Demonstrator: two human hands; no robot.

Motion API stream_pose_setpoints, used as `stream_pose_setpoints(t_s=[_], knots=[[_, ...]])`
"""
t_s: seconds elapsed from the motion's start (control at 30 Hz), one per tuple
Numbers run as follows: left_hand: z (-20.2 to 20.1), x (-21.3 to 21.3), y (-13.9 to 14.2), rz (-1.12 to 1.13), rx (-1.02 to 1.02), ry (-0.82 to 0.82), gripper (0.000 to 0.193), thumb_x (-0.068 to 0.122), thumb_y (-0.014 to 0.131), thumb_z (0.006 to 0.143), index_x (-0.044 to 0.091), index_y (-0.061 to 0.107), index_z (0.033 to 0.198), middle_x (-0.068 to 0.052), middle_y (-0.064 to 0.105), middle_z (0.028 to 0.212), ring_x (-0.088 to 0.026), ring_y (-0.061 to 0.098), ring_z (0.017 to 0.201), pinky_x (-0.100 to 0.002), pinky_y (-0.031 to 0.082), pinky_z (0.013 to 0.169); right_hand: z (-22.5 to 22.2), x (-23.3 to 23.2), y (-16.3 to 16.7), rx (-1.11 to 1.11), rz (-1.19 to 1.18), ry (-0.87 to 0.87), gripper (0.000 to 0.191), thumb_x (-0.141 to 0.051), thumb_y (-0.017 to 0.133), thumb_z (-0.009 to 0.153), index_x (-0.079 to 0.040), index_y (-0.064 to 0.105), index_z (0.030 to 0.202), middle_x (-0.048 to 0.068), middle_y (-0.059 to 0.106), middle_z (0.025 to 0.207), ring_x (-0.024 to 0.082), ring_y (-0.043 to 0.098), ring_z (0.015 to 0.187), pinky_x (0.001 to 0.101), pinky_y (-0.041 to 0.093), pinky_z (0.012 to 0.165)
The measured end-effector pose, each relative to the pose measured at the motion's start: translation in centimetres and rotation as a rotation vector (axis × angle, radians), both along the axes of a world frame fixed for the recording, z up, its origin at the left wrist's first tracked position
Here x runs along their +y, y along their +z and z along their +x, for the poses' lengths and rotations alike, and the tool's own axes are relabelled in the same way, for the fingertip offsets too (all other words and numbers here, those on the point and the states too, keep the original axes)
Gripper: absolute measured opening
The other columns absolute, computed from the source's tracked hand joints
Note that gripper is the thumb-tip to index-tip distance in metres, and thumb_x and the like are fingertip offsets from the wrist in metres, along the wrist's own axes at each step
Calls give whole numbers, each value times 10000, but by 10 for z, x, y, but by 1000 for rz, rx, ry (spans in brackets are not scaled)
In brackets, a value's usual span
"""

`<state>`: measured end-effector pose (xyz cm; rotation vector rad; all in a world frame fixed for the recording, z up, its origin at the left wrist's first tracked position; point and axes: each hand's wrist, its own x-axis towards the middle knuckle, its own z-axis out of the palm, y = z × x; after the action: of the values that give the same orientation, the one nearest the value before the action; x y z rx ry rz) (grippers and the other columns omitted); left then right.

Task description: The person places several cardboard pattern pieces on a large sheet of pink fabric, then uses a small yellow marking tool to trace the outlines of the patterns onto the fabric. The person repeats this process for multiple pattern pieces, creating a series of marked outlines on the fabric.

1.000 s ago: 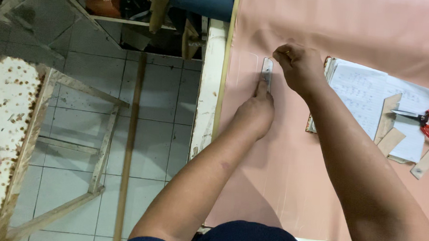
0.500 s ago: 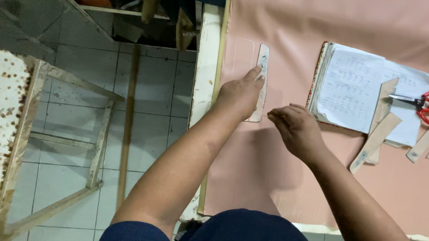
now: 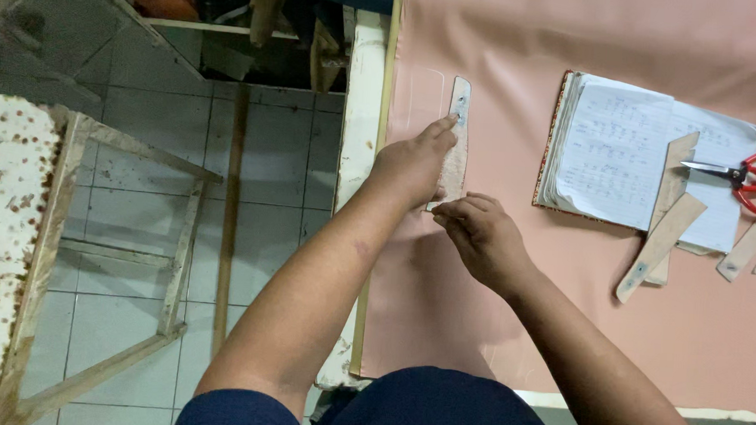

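We see a narrow cardboard strip (image 3: 457,143) lying flat on the pink sheet (image 3: 511,314), close to that sheet's left edge and running lengthwise away from us. Our left hand (image 3: 411,162) presses down on the strip with its fingers stretched out along it, flat and not curled around anything. Our right hand (image 3: 480,231) sits at the near end of the strip, just beside the left hand, with its fingertips pinched together at the strip's lower tip; we cannot tell whether it grips a small tool there. To the right of the strip, well apart from it, an open notebook (image 3: 610,151) lies on the pink sheet, with several more cardboard pieces (image 3: 656,244) resting on and beside it. Red scissors (image 3: 755,182) lie at the notebook's far right side. Left of the pink sheet, a wooden frame (image 3: 121,259) stands on the tiled floor (image 3: 285,182).
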<state>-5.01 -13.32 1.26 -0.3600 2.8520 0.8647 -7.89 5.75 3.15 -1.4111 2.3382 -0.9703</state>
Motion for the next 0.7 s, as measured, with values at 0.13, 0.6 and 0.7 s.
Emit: stream_pose_setpoints(t_s=[0.13,0.6,0.7], knots=[[1,-3,1,51,28,10,816,173,901,686,113,488,1387,57,287,1643,-242,591,1263,-409,513,979,-21,-5,4,-26,-68,-190,141,-158,684,992,-37,704,1063,128,737,985,275,724,937,355,558,835],[5,-2,14,104,21,69,637,135,860,717,112,534,1263,90,340,1628,-318,649,1146,-458,540,923,-98,-51,-6,-185,-68,-312,236,-199,659,1020,-12,722,1151,127,772,1058,191,733,969,311,559,865],[5,-2,14,91,-15,71,577,159,849,766,112,541,1251,107,335,1653,-335,664,1115,-464,541,929,-106,-55,-3,-91,-38,-262,223,-187,671,1014,-1,723,1125,151,767,1040,213,739,942,318,564,839]])
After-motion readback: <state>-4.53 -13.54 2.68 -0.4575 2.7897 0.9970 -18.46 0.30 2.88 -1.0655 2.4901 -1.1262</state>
